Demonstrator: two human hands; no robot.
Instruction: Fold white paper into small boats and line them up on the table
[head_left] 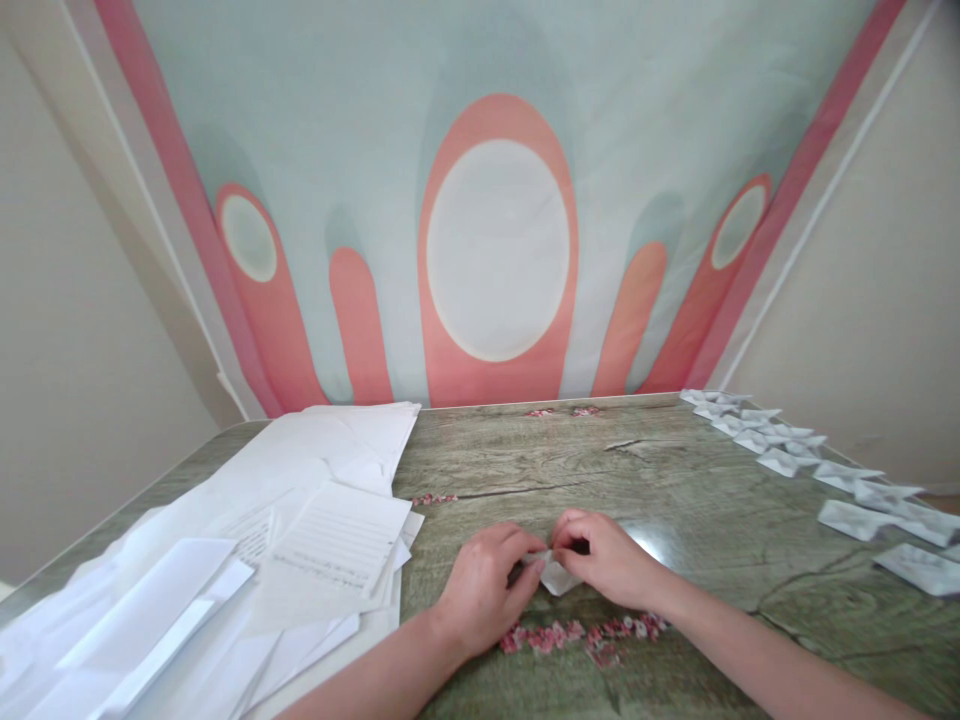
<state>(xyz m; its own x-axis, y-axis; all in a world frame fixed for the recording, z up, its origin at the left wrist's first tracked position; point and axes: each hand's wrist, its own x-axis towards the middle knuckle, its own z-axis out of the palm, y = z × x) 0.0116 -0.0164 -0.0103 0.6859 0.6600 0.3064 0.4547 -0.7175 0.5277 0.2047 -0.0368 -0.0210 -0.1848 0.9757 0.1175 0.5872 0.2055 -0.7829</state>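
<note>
At the wood-grained table (525, 460), the left hand (484, 572) and right hand (604, 553) pinch a small folded paper (559, 578) between them, probably best worked with light, even fingertip pressure, between loose sheets (341, 535) leftward and boat-like papers (787, 461) rightward.

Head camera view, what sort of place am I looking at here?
Probably an indoor craft corner, though whether home or studio I can't tell: loose papers heaped on the left, folded paper shapes lined up on the right, and a colourful backdrop behind.
</note>
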